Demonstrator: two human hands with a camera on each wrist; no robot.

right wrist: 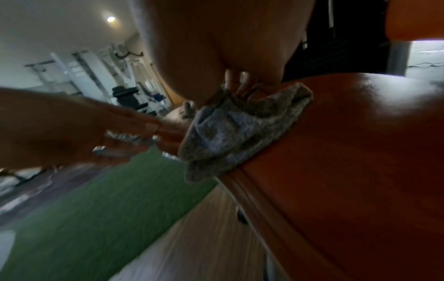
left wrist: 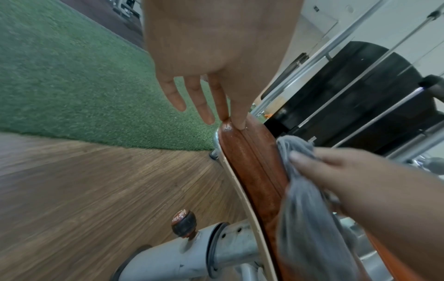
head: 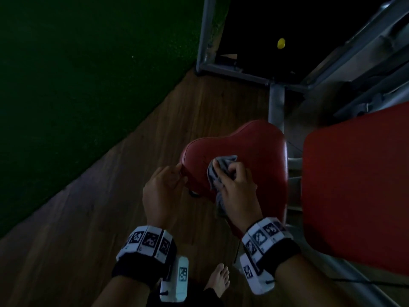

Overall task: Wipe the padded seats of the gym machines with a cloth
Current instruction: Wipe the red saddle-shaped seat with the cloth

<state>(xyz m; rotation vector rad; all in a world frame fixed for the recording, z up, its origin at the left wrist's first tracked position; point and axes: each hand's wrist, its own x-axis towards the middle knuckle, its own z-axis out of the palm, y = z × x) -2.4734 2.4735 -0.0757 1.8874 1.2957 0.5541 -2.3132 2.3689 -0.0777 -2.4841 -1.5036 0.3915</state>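
Note:
A red padded seat (head: 254,151) of a gym machine stands in the middle of the head view. My right hand (head: 234,182) grips a bunched grey cloth (head: 223,162) and holds it down on the seat top. The cloth (right wrist: 240,129) hangs partly over the seat's near edge (right wrist: 240,182). My left hand (head: 163,185) rests at the seat's left rim. Its fingers (left wrist: 204,102) are straight in the left wrist view. One fingertip touches the seat (left wrist: 250,161) at its corner. The cloth (left wrist: 305,199) drapes down the seat's side there.
A second red pad (head: 354,185) stands to the right. Grey steel frame tubes (head: 276,103) run behind the seat. A seat post with a dark knob (left wrist: 183,223) sits below the seat. Wooden floor (head: 110,218) lies under me, green turf (head: 77,85) to the left. A bare foot (head: 218,280) shows below.

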